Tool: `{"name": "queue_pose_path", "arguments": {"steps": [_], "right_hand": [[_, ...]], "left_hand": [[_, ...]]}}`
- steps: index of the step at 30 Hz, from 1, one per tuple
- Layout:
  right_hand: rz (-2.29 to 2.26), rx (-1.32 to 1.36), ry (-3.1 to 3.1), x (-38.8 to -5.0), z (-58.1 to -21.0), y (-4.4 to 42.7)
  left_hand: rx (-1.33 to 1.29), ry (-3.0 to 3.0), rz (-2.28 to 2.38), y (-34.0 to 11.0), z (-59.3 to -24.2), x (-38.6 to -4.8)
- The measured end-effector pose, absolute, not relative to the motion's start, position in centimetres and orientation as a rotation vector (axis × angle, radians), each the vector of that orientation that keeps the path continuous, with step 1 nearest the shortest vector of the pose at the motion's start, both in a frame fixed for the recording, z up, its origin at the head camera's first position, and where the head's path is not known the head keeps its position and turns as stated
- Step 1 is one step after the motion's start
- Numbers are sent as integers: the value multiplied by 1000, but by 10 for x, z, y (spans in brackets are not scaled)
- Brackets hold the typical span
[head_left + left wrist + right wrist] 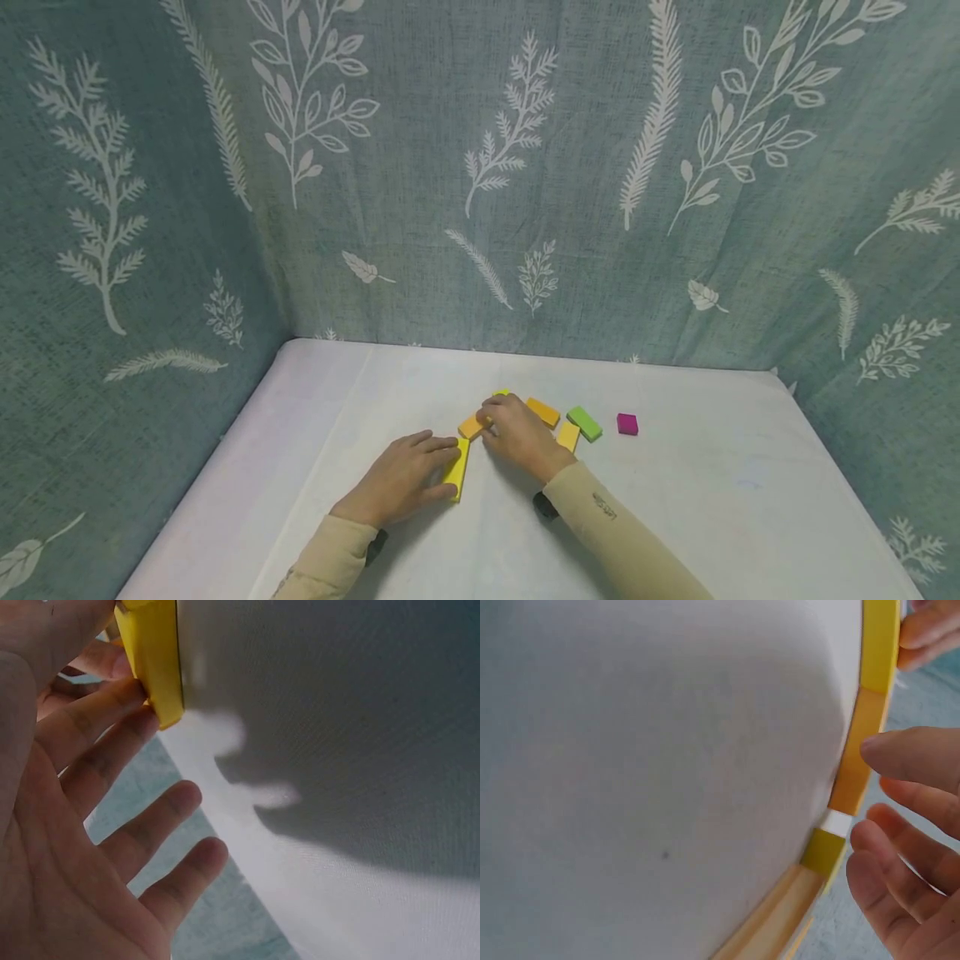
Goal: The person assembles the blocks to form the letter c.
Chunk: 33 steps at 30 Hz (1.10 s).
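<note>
On my monitor I get a yellow block [460,471] near left, an orange block [470,427] beyond it, a green block [584,423] and magenta block [627,424] right, a white table [712,500], teal cloth [420,283] with white leaf prints.

**Left hand [401,479] and right hand [521,433] over a white table [712,500]**

Seen from above, the left hand holds a long yellow block [460,473], its thumb near the lower end. Just beyond, the right hand's fingers grip an orange block [470,427], set at an angle by the yellow one's upper end. A sliver of yellow [501,391] peeks out behind the knuckles. Right of that hand lie a second orange block [543,412], a partly hidden pale yellow block [567,437], a green block [585,423] and, apart from these, a small magenta block [627,424]. Both arms wear beige sleeves [630,533]. Blue-green cloth [435,108] printed with white leaves hangs behind and at both sides.
</note>
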State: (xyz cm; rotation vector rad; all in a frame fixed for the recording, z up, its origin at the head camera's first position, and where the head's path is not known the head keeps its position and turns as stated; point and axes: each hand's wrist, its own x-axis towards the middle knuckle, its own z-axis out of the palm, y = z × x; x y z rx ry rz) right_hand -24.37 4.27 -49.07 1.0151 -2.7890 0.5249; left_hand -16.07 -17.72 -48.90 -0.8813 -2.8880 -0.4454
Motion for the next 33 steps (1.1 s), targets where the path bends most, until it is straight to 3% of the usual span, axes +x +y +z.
{"name": "queue_pose_path", "arguments": {"steps": [11,33], "right_hand": [[567,839,-2949,-260,-487,71],[482,1130,-3062,-277,-480,72]], "left_hand": [[-871,-2900,-426,-177,-487,-160],[-873,-2907,-417,-177,-487,-161]]}}
